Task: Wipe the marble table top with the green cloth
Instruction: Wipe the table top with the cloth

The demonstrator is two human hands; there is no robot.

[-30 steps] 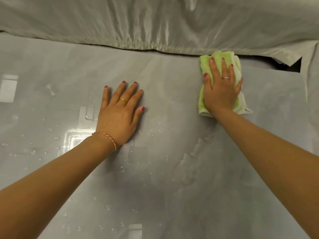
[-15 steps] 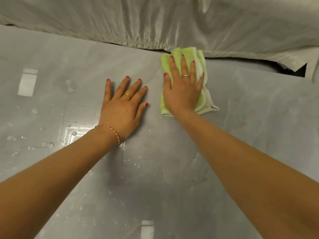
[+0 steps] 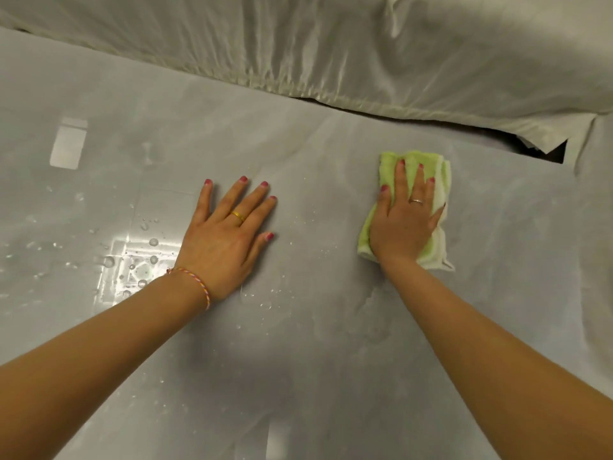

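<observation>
The grey marble table top (image 3: 315, 343) fills most of the view and is wet, with water drops at the left and around the middle. A folded green and white cloth (image 3: 439, 190) lies flat on it at the right. My right hand (image 3: 403, 220) presses down on the cloth with fingers spread, covering most of it. My left hand (image 3: 229, 237) rests flat on the bare marble to the left, fingers apart, holding nothing.
A pale shiny sheet (image 3: 331, 44) hangs over the far edge of the table along the whole back. A dark gap (image 3: 544, 151) shows under it at the far right. Bright ceiling-light reflections (image 3: 132, 260) glare on the wet marble at the left.
My right hand slid the cloth left toward my left hand, then back to the right and a little nearer to me. My left hand stayed planted on the marble.
</observation>
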